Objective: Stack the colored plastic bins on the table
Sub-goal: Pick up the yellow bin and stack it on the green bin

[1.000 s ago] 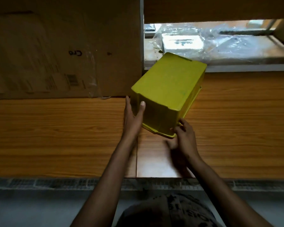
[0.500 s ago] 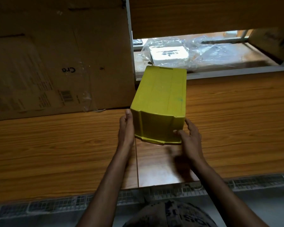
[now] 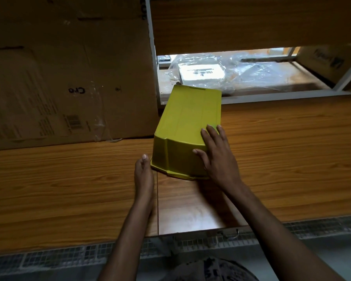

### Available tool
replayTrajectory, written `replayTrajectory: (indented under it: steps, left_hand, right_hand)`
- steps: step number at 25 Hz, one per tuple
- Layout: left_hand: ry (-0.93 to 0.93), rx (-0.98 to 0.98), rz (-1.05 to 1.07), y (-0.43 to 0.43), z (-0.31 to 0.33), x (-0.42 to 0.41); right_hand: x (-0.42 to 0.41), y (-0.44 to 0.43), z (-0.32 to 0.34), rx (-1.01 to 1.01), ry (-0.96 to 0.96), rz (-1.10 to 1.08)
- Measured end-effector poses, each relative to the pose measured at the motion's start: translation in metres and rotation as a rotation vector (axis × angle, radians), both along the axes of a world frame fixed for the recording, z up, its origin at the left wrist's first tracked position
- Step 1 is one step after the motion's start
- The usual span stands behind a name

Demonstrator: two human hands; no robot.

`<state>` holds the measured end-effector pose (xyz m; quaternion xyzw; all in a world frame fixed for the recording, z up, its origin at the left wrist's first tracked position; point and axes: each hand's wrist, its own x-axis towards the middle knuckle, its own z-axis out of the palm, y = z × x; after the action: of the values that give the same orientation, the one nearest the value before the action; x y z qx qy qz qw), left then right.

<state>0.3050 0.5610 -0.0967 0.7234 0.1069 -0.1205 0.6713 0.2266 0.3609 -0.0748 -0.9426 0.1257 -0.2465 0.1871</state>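
Upside-down, smooth yellow bin (image 3: 187,126) — right hand (image 3: 217,157) atop.

A: Yellow bin (image 3: 187,126) sits upside down on the wooden table (image 3: 69,179), right hand (image 3: 216,157) spread flat over its near corner.

B: Left hand (image 3: 143,175) is edge-on at the rim, fingers straight. Cardboard box (image 3: 65,67) stands behind.

Single head-worn wide-angle view, looking forward and steeply down, close over the wooden table (image 3: 69,189); cardboard sheet (image 3: 59,67) fills upper left
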Motion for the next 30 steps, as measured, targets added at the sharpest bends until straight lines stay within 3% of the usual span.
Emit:
replayTrajectory:
  steps: [7,11,15,21,26,30]
  left_hand:
    - [0.063,-0.201,0.005,-0.020,0.006,-0.009]
    - [-0.100,-0.208,-0.091,-0.032,0.028,-0.016]
    - [-0.290,-0.196,-0.156,-0.050,0.048,-0.028]
    - [-0.341,-0.173,-0.236,-0.065,0.063,-0.038]
    - [-0.284,-0.116,-0.233,-0.058,0.057,-0.045]
    - [-0.220,-0.119,-0.157,-0.056,0.048,-0.044]
  right_hand:
    - [-0.025,-0.018,-0.008,0.269,-0.196,-0.022]
    - [-0.053,-0.032,-0.004,0.343,-0.183,-0.123]
    - [-0.057,-0.023,0.044,0.406,-0.215,-0.134]
    - [-0.037,-0.026,0.084,0.178,-0.043,-0.020]
    - [-0.056,-0.053,0.083,0.127,-0.102,-0.110]
    - [-0.066,-0.070,0.084,-0.219,-0.053,-0.052]
